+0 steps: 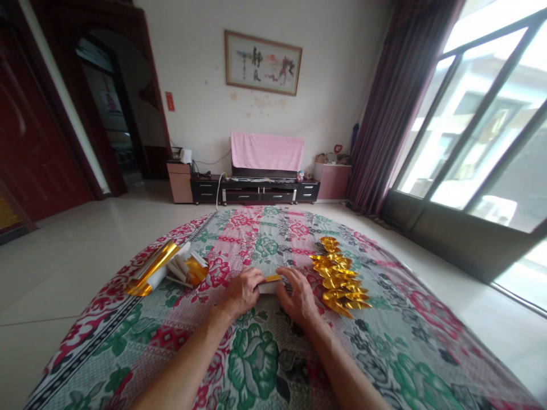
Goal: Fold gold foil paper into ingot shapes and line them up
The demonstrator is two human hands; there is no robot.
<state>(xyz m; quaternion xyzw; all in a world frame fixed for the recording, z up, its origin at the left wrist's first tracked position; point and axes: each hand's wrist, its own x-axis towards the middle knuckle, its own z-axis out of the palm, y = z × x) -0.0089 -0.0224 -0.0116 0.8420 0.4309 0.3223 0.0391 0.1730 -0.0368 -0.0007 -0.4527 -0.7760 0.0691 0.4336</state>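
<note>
In the middle of the flowered cloth, a small piece of gold-and-white foil paper (269,287) lies between my two hands, with a gold strip along its far edge. The fingers of my left hand (244,290) are closed on its left end. My right hand (298,293) holds the other end, its fingers bent over the paper. To the right sits a group of folded gold foil pieces (339,276) with pointed ends, set close together in rows. Over on the left are loose gold and white foil sheets (156,267), some rolled or curled.
The patterned cloth (260,364) covers a round surface in front of me. Across the tiled floor (141,219) stands a low black cabinet (269,193) with a pink cloth (268,151) above it. A dark curtain (380,108) and glazed window panels (474,125) are at the right.
</note>
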